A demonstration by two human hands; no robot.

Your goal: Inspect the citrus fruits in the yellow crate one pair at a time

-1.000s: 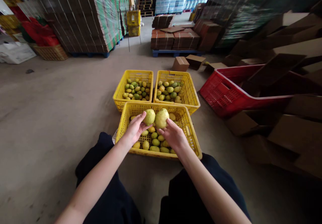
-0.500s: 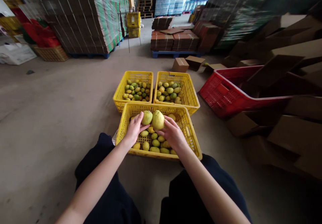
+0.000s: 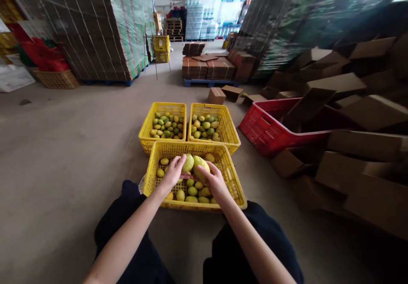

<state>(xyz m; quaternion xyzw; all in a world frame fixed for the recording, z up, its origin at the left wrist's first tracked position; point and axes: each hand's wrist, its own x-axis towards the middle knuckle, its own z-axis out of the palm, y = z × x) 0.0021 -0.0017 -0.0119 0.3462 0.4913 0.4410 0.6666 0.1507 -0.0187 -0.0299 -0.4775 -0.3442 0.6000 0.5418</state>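
Observation:
My left hand [image 3: 172, 175] is closed round a greenish lemon [image 3: 188, 163], thumb on its near side. A larger yellow lemon [image 3: 200, 166] is gripped in my right hand [image 3: 217, 183], with the thumb laid across it and its body tilted. The two fruits are held side by side, close together, over the front yellow crate [image 3: 194, 207]. Below my hands, several yellow and green lemons [image 3: 192, 191] lie in that crate, partly covered by my hands.
Behind stand a left yellow crate [image 3: 144, 140] and a right yellow crate [image 3: 234, 138], both holding lemons. To the right, a red crate [image 3: 259, 127] holds cardboard, with loose cartons [image 3: 344, 165] heaped around it. Flattened cardboard sits on a blue pallet [image 3: 208, 82] farther off.
The yellow lemon has turned from upright to tilted in my right hand, whose thumb now lies over it. My view has tipped up and shifted slightly right.

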